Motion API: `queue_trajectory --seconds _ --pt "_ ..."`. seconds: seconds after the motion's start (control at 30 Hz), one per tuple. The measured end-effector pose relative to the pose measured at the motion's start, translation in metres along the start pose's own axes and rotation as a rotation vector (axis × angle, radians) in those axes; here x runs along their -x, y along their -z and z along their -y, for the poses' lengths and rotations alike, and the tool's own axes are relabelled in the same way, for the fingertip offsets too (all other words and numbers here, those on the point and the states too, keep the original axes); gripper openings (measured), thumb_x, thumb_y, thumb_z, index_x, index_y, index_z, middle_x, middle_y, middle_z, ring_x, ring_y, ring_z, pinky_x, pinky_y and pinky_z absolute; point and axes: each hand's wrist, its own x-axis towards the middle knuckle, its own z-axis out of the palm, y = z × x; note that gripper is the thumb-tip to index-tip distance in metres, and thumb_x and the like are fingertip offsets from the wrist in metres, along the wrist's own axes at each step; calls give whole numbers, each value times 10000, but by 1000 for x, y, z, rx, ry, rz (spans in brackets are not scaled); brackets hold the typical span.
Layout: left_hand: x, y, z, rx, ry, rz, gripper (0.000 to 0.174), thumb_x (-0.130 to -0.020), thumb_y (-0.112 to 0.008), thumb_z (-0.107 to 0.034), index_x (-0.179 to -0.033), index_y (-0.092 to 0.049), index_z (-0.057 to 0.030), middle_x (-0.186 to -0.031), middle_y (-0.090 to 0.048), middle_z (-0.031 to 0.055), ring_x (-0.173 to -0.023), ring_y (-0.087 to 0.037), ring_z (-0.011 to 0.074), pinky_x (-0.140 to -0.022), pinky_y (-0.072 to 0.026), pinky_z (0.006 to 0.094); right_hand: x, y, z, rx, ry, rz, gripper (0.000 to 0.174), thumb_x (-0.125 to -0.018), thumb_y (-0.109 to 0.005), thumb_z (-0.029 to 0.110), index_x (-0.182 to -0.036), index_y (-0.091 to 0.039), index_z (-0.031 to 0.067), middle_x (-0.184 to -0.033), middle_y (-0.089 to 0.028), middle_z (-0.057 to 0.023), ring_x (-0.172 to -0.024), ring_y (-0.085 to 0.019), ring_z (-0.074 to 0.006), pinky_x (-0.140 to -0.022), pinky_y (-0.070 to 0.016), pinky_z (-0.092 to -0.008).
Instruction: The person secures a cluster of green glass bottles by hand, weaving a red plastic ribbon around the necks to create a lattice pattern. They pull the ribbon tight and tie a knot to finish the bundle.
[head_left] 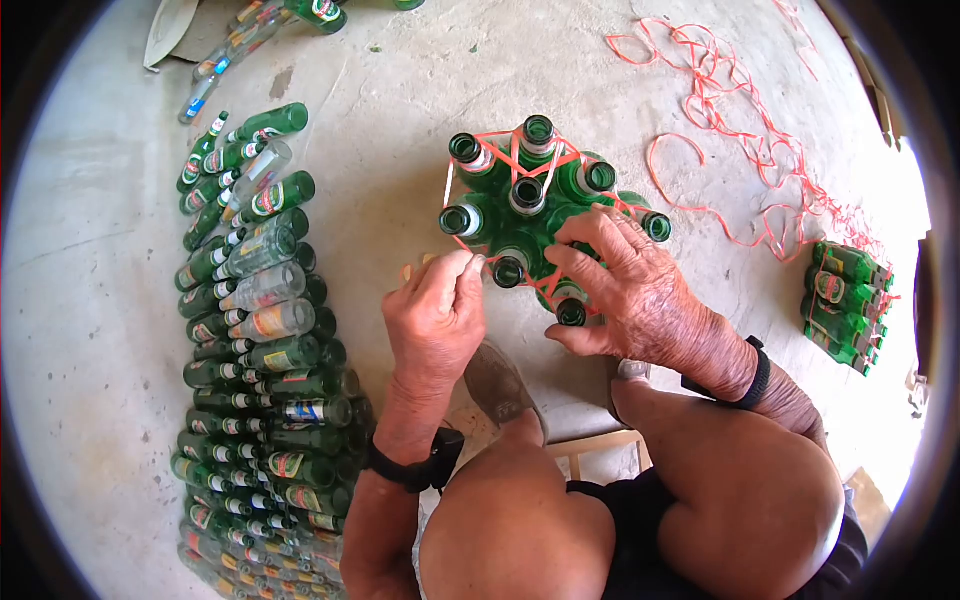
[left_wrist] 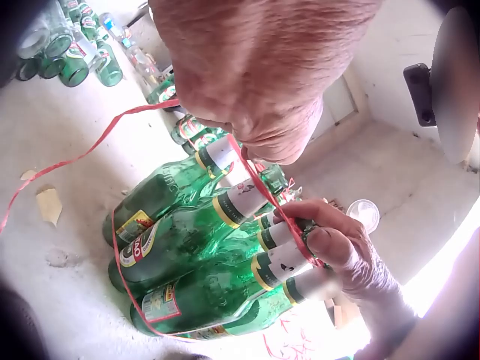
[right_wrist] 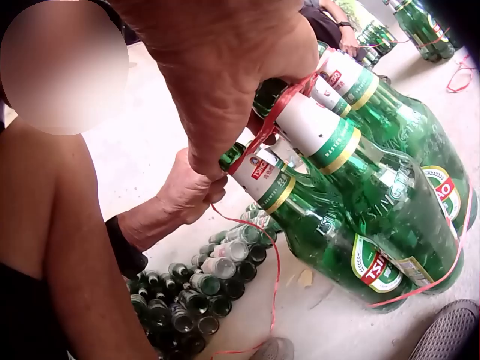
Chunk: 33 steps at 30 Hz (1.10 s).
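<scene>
A cluster of upright green beer bottles (head_left: 527, 197) stands on the floor, with red plastic strapping (left_wrist: 259, 180) wound around its necks. My left hand (head_left: 435, 315) is at the cluster's left side, pinching the strapping between thumb and fingers. My right hand (head_left: 640, 290) reaches over the right side, its fingers and thumb curled about a bottle's top. In the left wrist view, the right hand's thumb (left_wrist: 330, 244) lies against that strapped neck. A second red band (right_wrist: 424, 287) circles the bottles low down, visible in both wrist views.
Rows of lying bottles (head_left: 270, 320) fill the left side. A bound bundle of green bottles (head_left: 845, 300) lies at the right, below a tangle of loose red strapping (head_left: 745, 130). My shoes (head_left: 497, 385) are close to the cluster's near side. Another person's arm (right_wrist: 341, 30) shows in the right wrist view.
</scene>
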Motion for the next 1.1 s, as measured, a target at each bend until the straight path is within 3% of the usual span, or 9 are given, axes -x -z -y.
queue_trajectory --seconds 0.13,0.33,0.6,0.7,0.83,0.87,0.97,1.0,1.1 --pt "3 0 1 43 31 0 86 -925 -800 11 -943 -722 -18 -730 -681 116 -582 -655 279 -546 -506 373 0 1 0 -4 -3 6 703 -672 -928 363 -1224 -691 -1 -1249 -585 -161 -1155 -643 -361 -1010 -573 -463" --pt "11 -6 5 139 137 -31 52 -951 -781 24 -974 -735 15 -718 -678 109 -552 -606 168 -541 -484 322 -1 1 0 1 5 8 705 -677 -927 370 -1230 -689 2 -1266 -586 -168 -1186 -640 -371 -1026 -569 -461" --pt "19 -12 14 306 261 4 42 -990 -766 20 -1022 -748 41 -692 -609 7 -608 -512 44 -543 -424 253 16 15 -9 -56 253 -150 610 -782 -922 368 -1228 -703 14 -1235 -642 -175 -1145 -678 -381 -974 -589 -530" --pt "19 -8 14 378 298 36 79 -1030 -749 -28 -1055 -755 47 -749 -595 -47 -660 -478 21 -557 -392 227 48 22 -16 -58 175 -271 628 -808 -935 415 -1241 -709 19 -1177 -663 -175 -1085 -691 -372 -923 -596 -533" --pt "19 -9 16 499 386 79 135 -1052 -746 -84 -1088 -768 44 -776 -590 -72 -677 -454 12 -564 -363 216 77 22 -25 49 -199 -288 999 -724 -964 583 -1410 -590 -40 -1245 -634 -216 -1120 -647 -377 -952 -573 -497" --pt "19 -9 18 494 374 77 141 -1053 -747 -89 -1096 -770 43 -776 -589 -76 -677 -451 10 -565 -358 215 85 13 -33 24 -255 -240 1193 -669 -970 654 -1515 -483 -32 -1348 -582 -240 -1186 -627 -389 -971 -570 -498" --pt "18 -9 21 487 371 94 154 -1053 -749 -99 -1113 -777 40 -775 -582 -87 -675 -441 6 -566 -344 215 87 -9 -41 -191 -329 -187 1280 -643 -974 680 -1564 -423 -18 -1422 -532 -251 -1254 -601 -394 -990 -567 -492" --pt "19 -8 22 487 390 107 154 -1053 -749 -98 -1116 -778 38 -775 -578 -91 -675 -437 5 -567 -341 215 86 -11 -43 -183 -363 -141 1355 -622 -983 681 -1613 -359 -1 -1490 -476 -263 -1332 -565 -417 -1045 -554 -504" --pt "16 -7 21 491 375 139 166 -1056 -745 -109 -1130 -785 35 -766 -560 -103 -671 -423 -2 -563 -318 217 78 -14 -42 -84 -407 -155 1358 -625 -992 661 -1623 -352 -4 -1509 -463 -267 -1370 -548 -434 -1108 -528 -524"
